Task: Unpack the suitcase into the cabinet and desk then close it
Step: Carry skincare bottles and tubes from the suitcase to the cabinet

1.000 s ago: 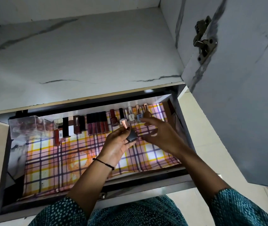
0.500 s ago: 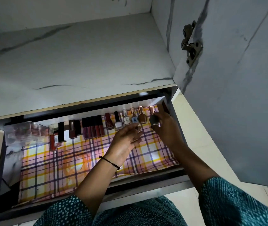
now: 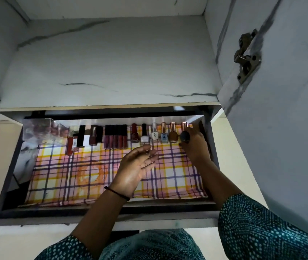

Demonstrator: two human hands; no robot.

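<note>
Overhead, a pale marbled cabinet point(image 3: 111, 59) is seen with its door point(image 3: 280, 109) swung open at the right, and beneath its shelf a drawer point(image 3: 8, 184) is pulled out, lined with a plaid cloth point(image 3: 74, 175). Along the drawer's back edge a row of cosmetics is stood upright: a clear box point(image 3: 40, 130) at the back left corner, then lipsticks point(image 3: 115, 136), then nail polish bottles point(image 3: 154, 135) running toward the back right corner. At that corner the dark bottle point(image 3: 184, 136) is held by the right hand point(image 3: 196, 145), whose fingers are closed round its body; the long axis is upright, cap toward the back wall, and it sits just beside the brown bottle point(image 3: 173, 136), last in the row. The placement is judged nearly finished, only a release being left. The drawer's right wall lies close against the hand, so little room is left for withdrawal without the neighbouring bottles being knocked. The left hand point(image 3: 136, 169) is held above the cloth near the row's middle, palm up, fingers loosely spread and empty.
</note>
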